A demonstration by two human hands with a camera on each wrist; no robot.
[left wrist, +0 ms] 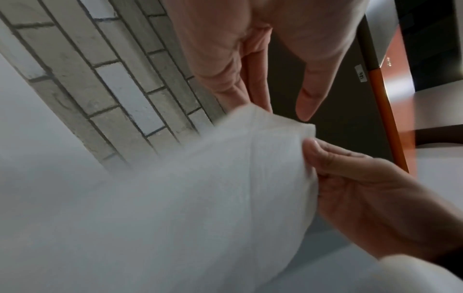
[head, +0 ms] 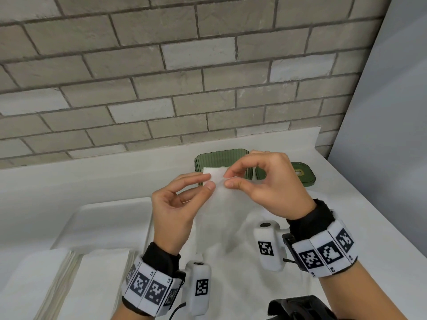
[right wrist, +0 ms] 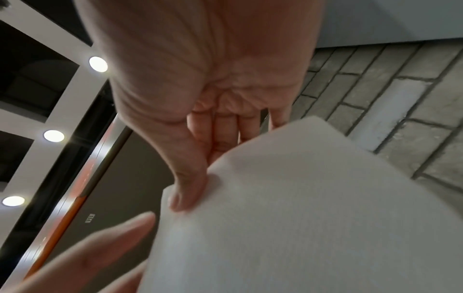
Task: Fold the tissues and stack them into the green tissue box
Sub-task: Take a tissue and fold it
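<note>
A white tissue [head: 221, 215] hangs in the air in front of the ribbed green tissue box [head: 221, 158]. My left hand [head: 209, 181] pinches the tissue's top edge at its left side, thumb in front and forefinger behind. Right beside it my right hand [head: 227, 180] pinches the same edge between thumb and forefinger. In the left wrist view the left hand [left wrist: 285, 113] has its fingers behind the tissue [left wrist: 225, 178] and its thumb tip at the edge. In the right wrist view the right hand [right wrist: 198, 178] presses its thumb onto the tissue [right wrist: 300, 198]. The sheet hides the box's inside.
The box's green lid [head: 300, 174] lies to its right on the white counter [head: 69, 181]. A white tray [head: 104, 222] sits at the left. In front of it are two stacks of white tissues [head: 99, 273]. A grey brick wall [head: 184, 77] stands behind the counter.
</note>
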